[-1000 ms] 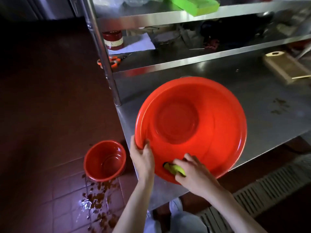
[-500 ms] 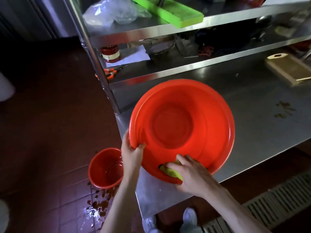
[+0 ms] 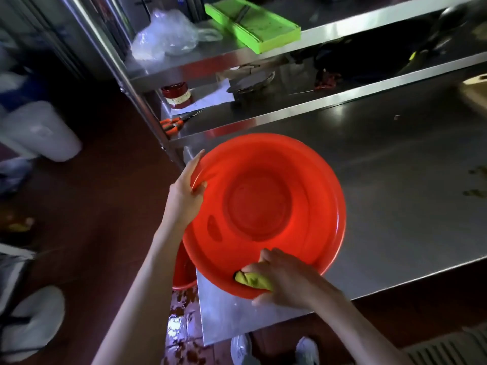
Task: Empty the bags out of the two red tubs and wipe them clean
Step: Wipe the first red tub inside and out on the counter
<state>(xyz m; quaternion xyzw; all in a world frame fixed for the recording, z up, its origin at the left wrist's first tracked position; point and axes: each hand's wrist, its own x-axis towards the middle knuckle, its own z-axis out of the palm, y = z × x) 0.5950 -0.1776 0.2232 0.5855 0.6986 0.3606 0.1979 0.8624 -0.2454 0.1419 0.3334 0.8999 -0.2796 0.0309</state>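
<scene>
A large red tub [image 3: 263,212] is tilted up on the steel table [image 3: 395,180], its empty inside facing me. My left hand [image 3: 185,192] grips its left rim, thumb inside and fingers behind. My right hand [image 3: 284,279] holds a yellow-green cloth [image 3: 253,280] pressed against the inner wall at the tub's lower edge. A second, smaller red tub [image 3: 183,272] stands on the floor below the table's left end, mostly hidden behind the big tub and my left forearm.
Wet brown spill [image 3: 184,327] covers the floor tiles by the small tub. Shelves above the table hold a clear plastic bag [image 3: 163,40], a green slicer [image 3: 253,22], a red jar [image 3: 178,97] and orange scissors [image 3: 172,123]. White sacks [image 3: 39,130] stand at left.
My left hand slid up the tub's left rim, and the tub turned more towards me. My right hand with the cloth stayed at the lower edge. The view shifted left and down.
</scene>
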